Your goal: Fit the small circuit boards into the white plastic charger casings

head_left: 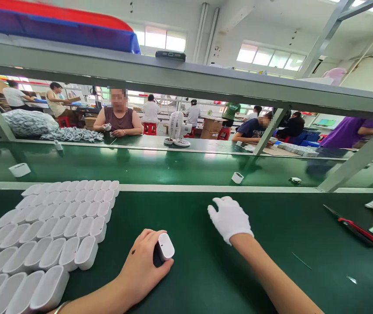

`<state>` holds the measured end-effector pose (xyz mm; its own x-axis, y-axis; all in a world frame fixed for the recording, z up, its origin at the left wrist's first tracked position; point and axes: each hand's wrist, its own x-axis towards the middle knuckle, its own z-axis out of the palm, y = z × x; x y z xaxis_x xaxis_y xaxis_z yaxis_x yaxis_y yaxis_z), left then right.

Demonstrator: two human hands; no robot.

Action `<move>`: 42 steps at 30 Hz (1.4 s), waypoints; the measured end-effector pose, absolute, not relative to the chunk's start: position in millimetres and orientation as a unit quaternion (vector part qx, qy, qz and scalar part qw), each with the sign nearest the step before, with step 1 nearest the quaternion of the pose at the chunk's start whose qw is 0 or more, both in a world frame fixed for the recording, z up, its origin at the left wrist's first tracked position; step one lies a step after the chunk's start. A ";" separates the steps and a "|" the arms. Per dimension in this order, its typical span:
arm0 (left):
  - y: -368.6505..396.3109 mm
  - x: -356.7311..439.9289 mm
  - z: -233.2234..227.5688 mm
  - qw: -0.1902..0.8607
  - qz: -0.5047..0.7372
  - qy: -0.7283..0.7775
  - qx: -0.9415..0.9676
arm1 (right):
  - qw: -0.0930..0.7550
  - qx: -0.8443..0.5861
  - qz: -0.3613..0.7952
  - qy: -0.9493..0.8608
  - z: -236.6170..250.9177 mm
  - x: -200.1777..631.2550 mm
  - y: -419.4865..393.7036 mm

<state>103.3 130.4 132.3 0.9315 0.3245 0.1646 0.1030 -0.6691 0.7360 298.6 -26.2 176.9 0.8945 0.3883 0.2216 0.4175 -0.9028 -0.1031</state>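
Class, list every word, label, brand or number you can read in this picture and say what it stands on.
No text can be read.
Green shirt of a far worker: white print, too blurred.
White case in the left hand: no marking shows.
White cases in rows: no marking shows.
Gloved right hand: plain.

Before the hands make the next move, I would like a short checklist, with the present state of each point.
1. Left hand grips the white case firmly: ok, its fingers wrap around it.
2. Case lid shut: cannot tell.
3. Right hand free: ok, the gloved palm rests on the green table and holds nothing.
4. Rows of white cases in order: ok, they stand side by side at the left.
5. Red-handled tool away from both hands: ok, it lies far right.
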 end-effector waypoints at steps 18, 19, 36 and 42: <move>132.2 103.6 131.6 0.368 0.163 0.094 0.911 | 0.439 -0.873 -0.127 -0.168 160.7 348.4 -39.0; 132.8 103.5 131.2 0.367 0.161 0.093 0.911 | 0.466 -0.857 -0.144 -0.165 157.6 350.5 -38.7; 134.0 102.0 129.6 0.368 0.167 0.078 0.911 | 0.614 -0.763 -0.092 -0.180 138.3 368.4 -37.0; 133.4 102.8 130.2 0.372 0.145 0.087 0.913 | 0.594 -0.778 -0.091 -0.185 146.2 368.2 -41.1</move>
